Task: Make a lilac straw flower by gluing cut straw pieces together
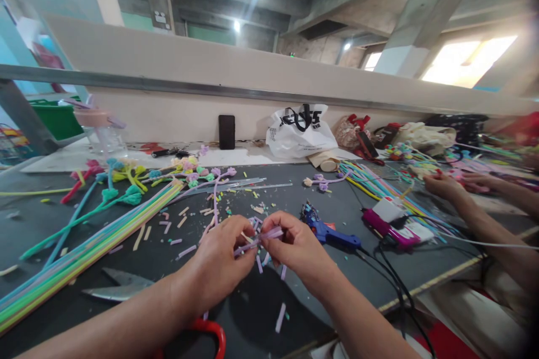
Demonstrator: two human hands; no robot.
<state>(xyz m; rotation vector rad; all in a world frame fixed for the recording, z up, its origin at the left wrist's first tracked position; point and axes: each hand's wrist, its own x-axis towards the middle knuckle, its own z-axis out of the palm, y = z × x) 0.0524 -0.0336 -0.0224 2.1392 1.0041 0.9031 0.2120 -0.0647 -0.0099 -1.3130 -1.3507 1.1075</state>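
While the left hand (221,249) and the right hand (297,244) hold purple pieces (273,233), each grip is narrow. A blue glue gun (339,237) lies nearby on the dark surface (252,320).

Head view: two-handed pinch

Left hand (221,252) and right hand (295,244) close together over dark counter (404,277), both pinching lilac pieces (273,233). From the hands: blue glue gun (339,236), 3 o'clock; scissors (122,293), 8, partly behind left forearm (126,317); pastel stem bundle (105,252), 9; upright black phone (227,132), 11; white bag (301,137), 1.
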